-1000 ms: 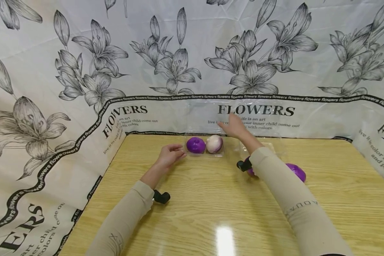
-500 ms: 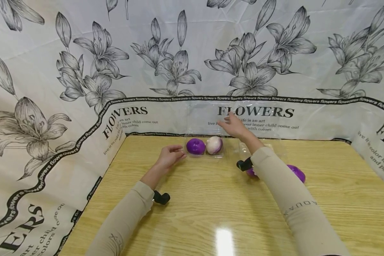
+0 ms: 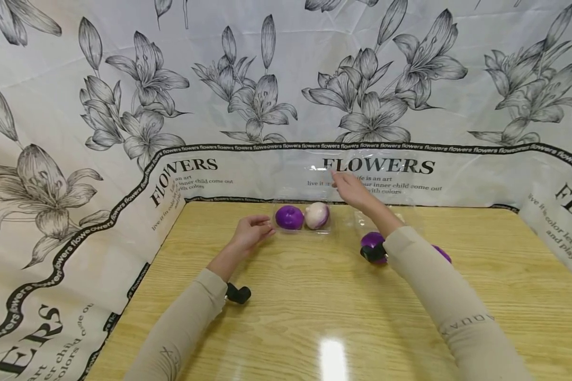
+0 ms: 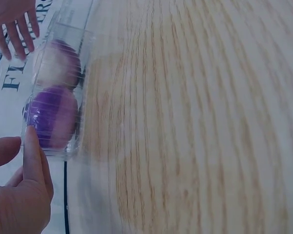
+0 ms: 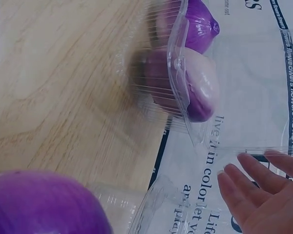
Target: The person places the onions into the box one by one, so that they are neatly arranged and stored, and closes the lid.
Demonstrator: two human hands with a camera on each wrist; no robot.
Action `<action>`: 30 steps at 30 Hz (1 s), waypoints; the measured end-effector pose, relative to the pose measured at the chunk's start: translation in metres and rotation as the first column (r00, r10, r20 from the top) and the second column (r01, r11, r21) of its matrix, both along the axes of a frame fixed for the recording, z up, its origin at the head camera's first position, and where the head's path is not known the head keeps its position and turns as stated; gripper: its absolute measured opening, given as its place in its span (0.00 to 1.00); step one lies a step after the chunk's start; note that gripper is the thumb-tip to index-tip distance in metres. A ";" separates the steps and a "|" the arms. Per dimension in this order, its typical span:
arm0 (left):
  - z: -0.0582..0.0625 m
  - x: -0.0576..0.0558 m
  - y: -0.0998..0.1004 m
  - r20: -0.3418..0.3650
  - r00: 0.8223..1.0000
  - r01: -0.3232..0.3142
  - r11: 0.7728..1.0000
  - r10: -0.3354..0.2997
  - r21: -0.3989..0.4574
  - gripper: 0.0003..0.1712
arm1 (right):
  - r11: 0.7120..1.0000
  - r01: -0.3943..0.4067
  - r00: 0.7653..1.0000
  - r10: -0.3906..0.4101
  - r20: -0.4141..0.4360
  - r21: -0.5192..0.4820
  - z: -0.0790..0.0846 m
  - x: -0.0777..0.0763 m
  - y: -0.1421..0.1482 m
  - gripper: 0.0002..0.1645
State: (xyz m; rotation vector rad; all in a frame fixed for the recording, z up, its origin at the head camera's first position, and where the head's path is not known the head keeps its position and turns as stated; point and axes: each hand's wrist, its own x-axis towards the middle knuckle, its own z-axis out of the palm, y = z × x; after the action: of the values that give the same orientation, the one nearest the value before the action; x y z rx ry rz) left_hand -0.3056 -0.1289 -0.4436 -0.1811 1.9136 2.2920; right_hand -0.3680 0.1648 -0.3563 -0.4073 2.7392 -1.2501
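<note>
A clear plastic clamshell box stands at the back of the table with its lid raised. Inside lie a purple onion and a white-and-purple bulb, both also seen in the wrist views. My left hand is at the box's left end. In the left wrist view its index fingertip touches or nearly touches the box wall, the thumb apart. My right hand is at the right edge of the raised lid, fingers extended; the right wrist view shows them by the clear edge, contact unclear.
A second clear box, its lid also raised, stands to the right, partly behind my right forearm. Near that forearm lie a purple onion and another purple thing, mostly hidden. A flower-printed cloth hangs behind the table.
My right hand has turned and shifted slightly at the lid edge, and its forearm has moved right, uncovering more of one onion. A glare appears on the lid. The left hand stays put.
</note>
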 end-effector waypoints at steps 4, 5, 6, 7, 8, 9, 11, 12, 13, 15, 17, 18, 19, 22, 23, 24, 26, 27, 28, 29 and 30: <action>-0.001 0.000 0.000 0.000 1.000 -0.002 1.000 0.002 -0.004 0.23 | 0.999 -0.021 0.999 0.022 0.044 -0.025 0.001 0.007 0.004 0.50; 0.000 0.000 0.000 0.000 1.000 -0.004 1.000 0.004 -0.005 0.23 | 0.999 -0.028 0.998 0.029 0.053 -0.029 0.001 0.009 0.005 0.49; 0.000 0.000 0.000 0.000 1.000 -0.005 1.000 0.005 -0.007 0.23 | 0.999 -0.034 0.998 0.035 0.058 -0.029 0.002 0.010 0.005 0.49; 0.000 0.000 0.000 0.000 1.000 -0.006 1.000 0.006 -0.009 0.23 | 0.999 -0.037 0.997 0.038 0.063 -0.025 0.002 0.012 0.006 0.48; 0.000 0.000 0.000 0.000 1.000 -0.007 1.000 0.007 -0.010 0.23 | 0.999 -0.041 0.997 0.042 0.060 -0.017 0.002 0.013 0.006 0.47; 0.000 -0.001 0.000 0.000 1.000 -0.007 1.000 0.007 -0.013 0.23 | 0.999 -0.043 0.997 0.044 0.060 -0.009 0.002 0.015 0.007 0.48; 0.001 -0.001 0.000 0.003 1.000 -0.007 1.000 0.007 -0.014 0.24 | 0.999 -0.046 0.998 0.045 0.049 0.018 0.002 0.019 0.007 0.48; 0.001 -0.001 0.000 0.003 1.000 -0.005 1.000 0.005 -0.015 0.24 | 0.998 -0.048 0.998 0.046 0.047 0.029 0.002 0.021 0.007 0.48; 0.002 -0.001 0.000 0.005 1.000 -0.004 1.000 0.004 -0.016 0.24 | 0.998 -0.053 0.998 0.052 0.046 0.036 0.002 0.023 0.007 0.48; 0.002 0.000 0.000 0.007 1.000 -0.002 1.000 0.002 -0.018 0.25 | 0.996 -0.076 0.996 0.074 0.046 0.042 0.000 0.027 0.007 0.46; 0.003 0.000 0.000 0.009 1.000 0.001 1.000 -0.001 -0.020 0.25 | 0.994 -0.100 0.994 0.098 0.041 0.052 -0.001 0.031 0.007 0.42; 0.003 0.000 0.000 0.009 1.000 0.002 1.000 -0.002 -0.022 0.25 | 0.992 -0.113 0.993 0.111 0.039 0.055 -0.002 0.033 0.007 0.40; 0.003 0.000 0.000 0.009 1.000 0.002 1.000 -0.002 -0.024 0.25 | 0.990 -0.126 0.992 0.124 0.032 0.060 -0.003 0.035 0.007 0.39; 0.003 0.001 0.000 0.010 1.000 0.005 1.000 -0.005 -0.024 0.25 | 0.985 -0.147 0.989 0.149 -0.013 0.092 -0.007 0.041 0.007 0.35; 0.003 0.001 0.000 0.010 1.000 0.005 1.000 -0.005 -0.025 0.25 | 0.983 -0.154 0.987 0.157 -0.025 0.099 -0.008 0.042 0.007 0.34; 0.003 0.002 0.000 0.009 1.000 0.005 1.000 -0.005 -0.025 0.24 | 0.982 -0.156 0.987 0.160 -0.032 0.103 -0.009 0.044 0.007 0.33; 0.003 0.002 0.000 0.008 1.000 0.010 1.000 -0.010 -0.024 0.25 | 0.982 -0.154 0.986 0.160 -0.046 0.114 -0.013 0.046 0.007 0.32; 0.002 0.002 0.000 0.007 1.000 0.013 1.000 -0.013 -0.025 0.25 | 0.981 -0.153 0.986 0.160 -0.052 0.122 -0.014 0.047 0.007 0.31; 0.002 0.002 0.000 0.006 1.000 0.016 1.000 -0.016 -0.025 0.25 | 0.980 -0.152 0.985 0.160 -0.056 0.128 -0.015 0.049 0.006 0.31; 0.002 0.001 0.000 0.005 1.000 0.018 0.999 -0.018 -0.026 0.25 | 0.981 -0.148 0.987 0.155 -0.051 0.125 -0.016 0.051 0.006 0.31; 0.002 0.001 0.000 0.004 1.000 0.022 0.999 -0.022 -0.025 0.25 | 0.982 -0.143 0.988 0.150 -0.047 0.121 -0.017 0.053 0.006 0.31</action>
State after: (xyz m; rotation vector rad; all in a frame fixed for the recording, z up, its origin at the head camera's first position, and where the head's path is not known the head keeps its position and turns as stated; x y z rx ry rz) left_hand -0.3046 -0.1290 -0.4416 -0.1666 1.9333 2.2529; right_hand -0.3154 0.1710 -0.3730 -0.6272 2.7525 -1.0520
